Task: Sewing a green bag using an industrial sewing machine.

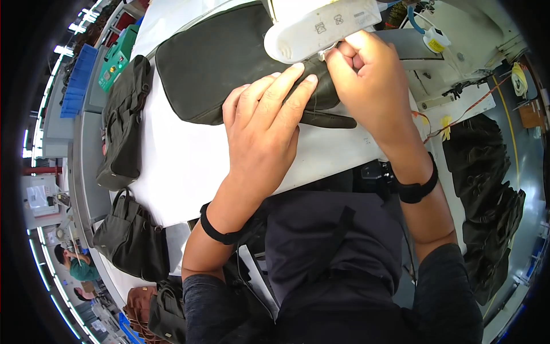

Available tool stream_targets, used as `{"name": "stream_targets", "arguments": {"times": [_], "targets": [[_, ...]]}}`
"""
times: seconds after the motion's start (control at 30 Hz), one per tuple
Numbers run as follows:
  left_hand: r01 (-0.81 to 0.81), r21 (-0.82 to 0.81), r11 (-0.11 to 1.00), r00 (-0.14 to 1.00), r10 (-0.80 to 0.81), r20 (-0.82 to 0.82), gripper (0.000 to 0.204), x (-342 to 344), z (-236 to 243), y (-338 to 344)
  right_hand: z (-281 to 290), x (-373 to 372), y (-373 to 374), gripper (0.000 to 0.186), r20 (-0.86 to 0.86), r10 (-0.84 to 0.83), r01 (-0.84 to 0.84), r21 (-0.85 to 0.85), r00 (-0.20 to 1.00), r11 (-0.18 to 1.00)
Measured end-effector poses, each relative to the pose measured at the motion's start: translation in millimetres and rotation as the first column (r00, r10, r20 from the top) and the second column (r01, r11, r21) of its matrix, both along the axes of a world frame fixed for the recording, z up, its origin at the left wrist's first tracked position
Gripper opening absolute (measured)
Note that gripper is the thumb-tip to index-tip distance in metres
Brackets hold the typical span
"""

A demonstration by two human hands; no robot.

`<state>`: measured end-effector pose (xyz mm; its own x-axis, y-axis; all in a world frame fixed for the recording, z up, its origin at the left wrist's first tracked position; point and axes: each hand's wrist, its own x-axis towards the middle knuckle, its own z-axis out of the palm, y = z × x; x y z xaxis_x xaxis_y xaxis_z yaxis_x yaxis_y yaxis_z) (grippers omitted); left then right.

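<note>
A dark olive-black bag (212, 63) lies on the white worktable, its right end under the white sewing machine head (321, 31). My left hand (263, 117) rests on the bag's near right part, fingers stretched out flat and holding nothing. Right of the machine head, my right hand (372, 80) is closed with its fingers curled, close by the needle area and the bag's edge. What it pinches, if anything, is hidden by the fingers and the machine. A narrow dark strap or flap (326, 119) sticks out from the bag toward me.
Finished-looking dark bags (123, 126) stand along the table's left side, with another handled bag (134, 238) nearer me. A brown bag (140, 307) lies at lower left. Dark bag pieces (481, 172) hang at right. A green box (117, 57) and blue bin (79, 80) stand far left.
</note>
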<state>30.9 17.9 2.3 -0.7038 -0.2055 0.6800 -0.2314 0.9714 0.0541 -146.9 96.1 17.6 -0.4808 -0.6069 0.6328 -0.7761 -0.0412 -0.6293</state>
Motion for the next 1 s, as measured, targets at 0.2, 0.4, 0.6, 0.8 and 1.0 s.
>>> {"name": "stream_targets", "arguments": {"times": [0.2,0.4,0.6,0.8,1.0], "targets": [[0.003,0.028,1.0,0.999,-0.002,-0.039,0.058,-2,-1,-2,6,-9,1,0.006,0.232,0.169,-0.177,0.017,0.958,0.984],[0.01,0.027,1.0,0.997,-0.008,-0.071,0.059,-4,0,-2,10,-8,1,0.008,0.237,0.172,-0.185,0.037,0.956,0.982],[0.058,0.051,0.997,0.997,-0.055,-0.057,0.063,0,2,-9,8,-10,1,0.009,0.237,0.17,-0.19,0.062,0.957,0.98],[0.066,0.071,0.995,0.997,-0.063,-0.039,0.066,1,3,-12,10,-9,2,0.01,0.249,0.181,-0.2,0.053,0.951,0.978],[0.066,0.064,0.996,0.998,-0.065,-0.024,0.069,1,5,-14,9,-11,2,0.008,0.28,0.208,-0.23,0.045,0.937,0.972]]}}
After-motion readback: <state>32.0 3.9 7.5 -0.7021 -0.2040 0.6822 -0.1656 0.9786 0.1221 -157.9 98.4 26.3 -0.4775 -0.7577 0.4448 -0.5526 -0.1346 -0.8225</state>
